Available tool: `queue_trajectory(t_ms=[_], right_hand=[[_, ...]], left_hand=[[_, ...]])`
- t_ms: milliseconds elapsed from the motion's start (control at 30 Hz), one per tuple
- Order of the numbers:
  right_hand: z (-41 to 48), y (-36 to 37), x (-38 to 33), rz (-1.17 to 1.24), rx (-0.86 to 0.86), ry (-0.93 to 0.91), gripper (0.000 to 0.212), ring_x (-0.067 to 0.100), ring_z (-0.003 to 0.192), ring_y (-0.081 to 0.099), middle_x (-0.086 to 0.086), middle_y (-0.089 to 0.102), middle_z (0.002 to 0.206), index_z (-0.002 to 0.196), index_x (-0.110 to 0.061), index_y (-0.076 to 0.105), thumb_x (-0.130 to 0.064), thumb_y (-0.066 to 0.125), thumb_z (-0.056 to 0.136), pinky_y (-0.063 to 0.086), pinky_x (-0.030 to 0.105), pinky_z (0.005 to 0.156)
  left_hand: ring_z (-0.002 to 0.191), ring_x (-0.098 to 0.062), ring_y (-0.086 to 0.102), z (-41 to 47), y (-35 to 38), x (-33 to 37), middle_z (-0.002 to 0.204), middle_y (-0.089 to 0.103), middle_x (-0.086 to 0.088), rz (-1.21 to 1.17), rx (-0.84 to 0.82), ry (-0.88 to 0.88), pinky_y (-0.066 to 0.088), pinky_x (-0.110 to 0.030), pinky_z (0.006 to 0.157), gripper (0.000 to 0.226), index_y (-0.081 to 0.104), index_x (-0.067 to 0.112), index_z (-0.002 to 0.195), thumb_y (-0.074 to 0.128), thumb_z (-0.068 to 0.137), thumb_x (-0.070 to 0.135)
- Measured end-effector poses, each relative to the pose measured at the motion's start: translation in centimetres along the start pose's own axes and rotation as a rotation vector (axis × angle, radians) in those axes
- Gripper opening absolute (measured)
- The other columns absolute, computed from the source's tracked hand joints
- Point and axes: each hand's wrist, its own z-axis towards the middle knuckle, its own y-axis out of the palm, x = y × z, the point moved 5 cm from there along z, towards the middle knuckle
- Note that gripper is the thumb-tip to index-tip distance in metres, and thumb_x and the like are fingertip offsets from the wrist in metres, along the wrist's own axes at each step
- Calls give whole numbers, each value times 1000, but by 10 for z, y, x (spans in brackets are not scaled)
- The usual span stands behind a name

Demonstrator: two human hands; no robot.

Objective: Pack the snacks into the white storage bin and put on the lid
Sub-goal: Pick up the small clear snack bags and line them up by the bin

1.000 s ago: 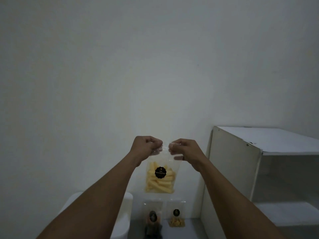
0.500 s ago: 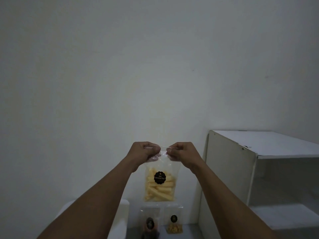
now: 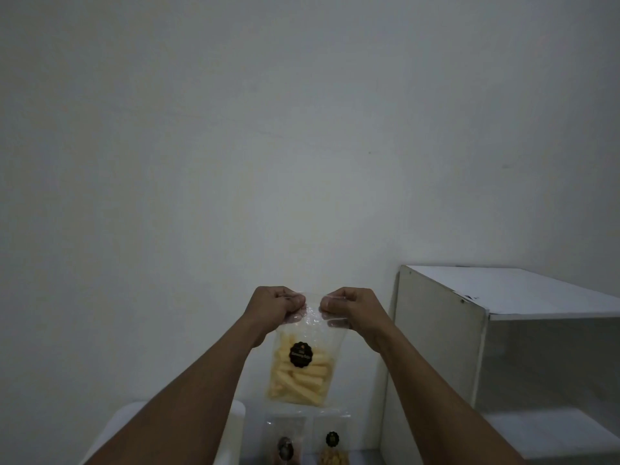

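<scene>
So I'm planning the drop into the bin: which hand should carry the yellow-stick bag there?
Probably the left hand. Both hands pinch the top of the bag, but the white bin sits low on the left side, while the right hand is nearer the shelf unit.

round black labels (image 3: 301,354), print unreadable

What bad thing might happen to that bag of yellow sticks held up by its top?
1. The left hand and right hand only pinch the top edge of the clear bag; pulling apart, they may open it and spill the sticks.
2. If a pinch slips, it might drop onto the two snack bags standing below and topple them.
3. The left arm hides most of the white bin, so aiming in may be harder.
</scene>
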Motion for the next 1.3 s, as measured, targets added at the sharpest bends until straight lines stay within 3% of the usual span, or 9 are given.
queue_trajectory(t_ms=[100, 200, 433, 600, 733, 933, 1100, 1300], right_hand=[[-1, 1, -6, -75, 4, -23, 4, 16, 69, 68, 9, 72, 77, 86, -1, 70, -5, 70, 88, 59, 28, 65], [0, -2, -14, -126, 41, -64, 5, 17, 67, 65, 8, 70, 74, 83, -1, 70, -3, 68, 88, 58, 26, 63], [-4, -1, -8, 82, 55, -18, 14, 17, 75, 71, 9, 74, 80, 96, 5, 70, -6, 70, 88, 60, 31, 72], [-6, -7, -8, 110, 97, -21, 13, 16, 72, 71, 10, 75, 80, 97, 4, 70, -6, 67, 91, 58, 28, 66], [-9, -2, -4, 110, 62, -11, 15, 19, 75, 72, 12, 75, 83, 97, 5, 71, -7, 68, 90, 59, 30, 69], [-11, 1, 0, 183, 40, -1, 14, 21, 84, 71, 17, 75, 94, 97, 2, 71, -9, 67, 90, 59, 35, 74], [-10, 4, 0, 94, 20, 11, 15, 22, 80, 72, 15, 75, 89, 99, 3, 70, -10, 66, 91, 61, 38, 77], [-4, 1, -4, 30, 89, -50, 12, 20, 69, 69, 11, 72, 72, 92, 8, 69, -4, 67, 90, 61, 31, 72]], left_hand=[[65, -16, 67, -1, 4, 5, 82, 73, -18, 13, -25, 16, 59, -30, 74, 12, 73, -3, 90, 73, 86, 8], [77, -21, 71, -6, 9, 5, 91, 75, -19, -53, -69, -25, 60, -38, 83, 17, 73, -1, 97, 72, 87, 12], [69, -15, 70, -11, 5, 18, 85, 73, -16, -62, 70, 76, 60, -26, 70, 19, 73, -4, 98, 72, 88, 12], [74, -19, 73, -14, 9, 17, 87, 75, -14, -144, 1, 10, 62, -30, 72, 24, 72, -1, 98, 71, 89, 22], [69, -20, 69, -12, 3, 17, 84, 74, -17, -51, 71, 55, 61, -35, 77, 21, 75, -2, 90, 72, 88, 19], [69, -16, 71, -16, 1, 17, 84, 75, -12, -59, 18, 37, 59, -27, 64, 25, 73, -2, 95, 70, 90, 22], [67, -19, 68, -14, -7, 14, 90, 73, -26, 1, 51, 79, 60, -25, 65, 26, 71, -11, 94, 73, 87, 14], [78, -22, 73, -11, -3, 6, 92, 75, -21, -102, 14, 6, 61, -28, 68, 29, 72, -6, 96, 74, 86, 21]])
